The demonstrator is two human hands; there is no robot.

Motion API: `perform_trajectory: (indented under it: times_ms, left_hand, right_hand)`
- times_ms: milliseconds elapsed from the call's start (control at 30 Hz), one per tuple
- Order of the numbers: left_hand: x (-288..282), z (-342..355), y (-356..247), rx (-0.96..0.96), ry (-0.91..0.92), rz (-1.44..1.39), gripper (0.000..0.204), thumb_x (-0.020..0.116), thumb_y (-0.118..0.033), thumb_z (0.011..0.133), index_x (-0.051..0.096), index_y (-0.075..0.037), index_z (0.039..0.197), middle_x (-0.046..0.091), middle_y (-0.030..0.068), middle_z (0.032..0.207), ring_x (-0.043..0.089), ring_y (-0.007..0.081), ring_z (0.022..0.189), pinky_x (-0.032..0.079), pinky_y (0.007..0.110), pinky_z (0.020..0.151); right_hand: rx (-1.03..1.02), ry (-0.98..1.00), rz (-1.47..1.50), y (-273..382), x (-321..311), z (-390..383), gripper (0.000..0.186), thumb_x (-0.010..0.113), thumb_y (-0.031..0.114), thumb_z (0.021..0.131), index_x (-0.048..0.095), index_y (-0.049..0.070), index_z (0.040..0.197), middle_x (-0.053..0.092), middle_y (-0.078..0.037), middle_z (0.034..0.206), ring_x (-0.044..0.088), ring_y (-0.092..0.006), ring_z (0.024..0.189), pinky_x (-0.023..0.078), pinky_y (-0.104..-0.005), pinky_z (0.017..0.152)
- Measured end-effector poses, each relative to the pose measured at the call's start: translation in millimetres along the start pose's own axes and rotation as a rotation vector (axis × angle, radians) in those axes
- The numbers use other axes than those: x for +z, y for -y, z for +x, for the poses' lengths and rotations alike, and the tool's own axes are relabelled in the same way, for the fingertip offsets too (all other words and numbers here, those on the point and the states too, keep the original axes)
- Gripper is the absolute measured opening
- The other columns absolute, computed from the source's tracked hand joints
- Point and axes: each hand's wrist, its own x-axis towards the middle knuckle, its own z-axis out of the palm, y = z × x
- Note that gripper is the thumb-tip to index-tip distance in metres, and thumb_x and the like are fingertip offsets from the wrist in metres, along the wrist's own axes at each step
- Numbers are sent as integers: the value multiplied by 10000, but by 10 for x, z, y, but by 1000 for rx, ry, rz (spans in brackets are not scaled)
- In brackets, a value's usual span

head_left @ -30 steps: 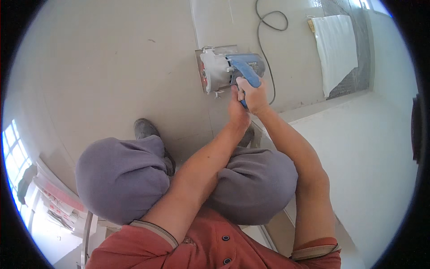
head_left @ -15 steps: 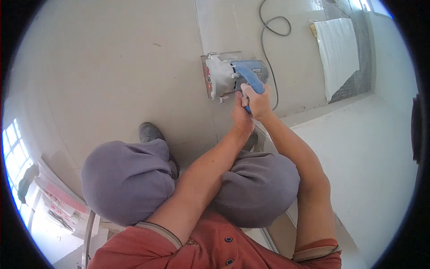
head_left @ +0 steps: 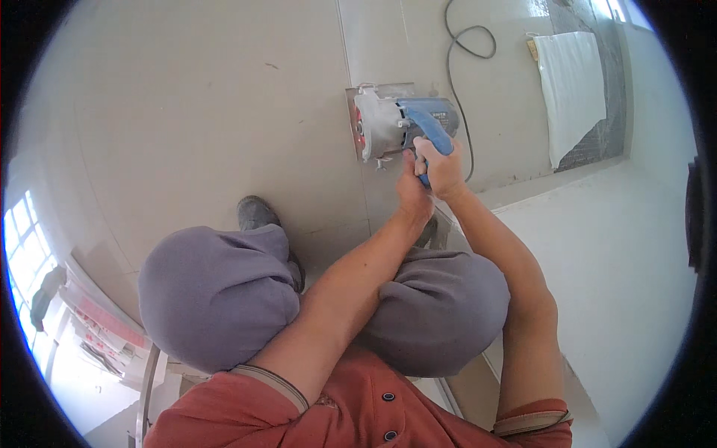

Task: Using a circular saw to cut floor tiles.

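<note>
A blue circular saw (head_left: 382,123) with a dust-whitened guard rests on the tiled floor in front of me. Its flat metal base plate (head_left: 352,108) lies against the tiles, and a reddish blade part shows at the left side. My right hand (head_left: 447,170) is closed round the saw's blue handle. Just left of it, my left hand (head_left: 413,188) is also closed at the lower part of the handle, its thumb pointing up toward the saw body. The fingers under the handle are partly hidden.
The grey power cord (head_left: 451,82) loops away behind the saw. A white sheet (head_left: 573,89) lies over a dark patch at the far right, beside a pale wall (head_left: 597,239). A straight joint runs ahead between the floor tiles (head_left: 209,127). My shoe (head_left: 257,212) stands nearby.
The whole view has shifted slightly, so floor, saw and arms appear a little farther right. Both hands keep their hold; no clear movement of the saw along the floor shows.
</note>
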Motion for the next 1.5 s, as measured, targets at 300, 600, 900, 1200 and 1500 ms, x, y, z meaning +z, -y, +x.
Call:
perform_trajectory:
  times_ms: [300,600,900,1200,1500]
  left_hand:
    - [-54,35,0,9,47,-28,396,478,-478,977,583,-98,1006,605,12,919,598,152,851,487,348,773]
    - [-68,82,-12,-23,-1,-40,422,506,-478,964,579,-80,1084,619,22,980,611,166,900,490,341,789]
    - [60,-58,-80,-47,-12,30,335,376,-478,1010,454,-225,805,512,-61,807,524,111,793,426,316,715]
    - [-133,83,-65,-10,155,-39,376,450,-478,987,576,-129,1053,610,-1,961,597,135,905,475,337,811]
    - [-44,46,-30,-12,110,-27,355,433,-473,996,574,-147,1002,592,-14,907,582,126,867,463,317,803]
  right_hand:
    - [-12,17,18,-1,-6,3,189,634,106,838,578,29,675,529,-3,545,482,-91,448,384,-258,447]
    - [-2,7,15,17,50,9,193,633,108,841,563,38,676,521,-2,539,475,-93,442,383,-264,448]
    - [6,0,31,26,32,-6,192,630,100,840,561,35,673,520,-5,535,467,-98,432,388,-270,444]
    - [-5,15,21,10,58,30,203,627,101,836,567,31,655,526,-6,538,470,-96,436,385,-266,445]
    - [-1,-15,36,35,36,17,181,636,113,836,570,28,690,534,-9,558,475,-91,445,382,-260,440]
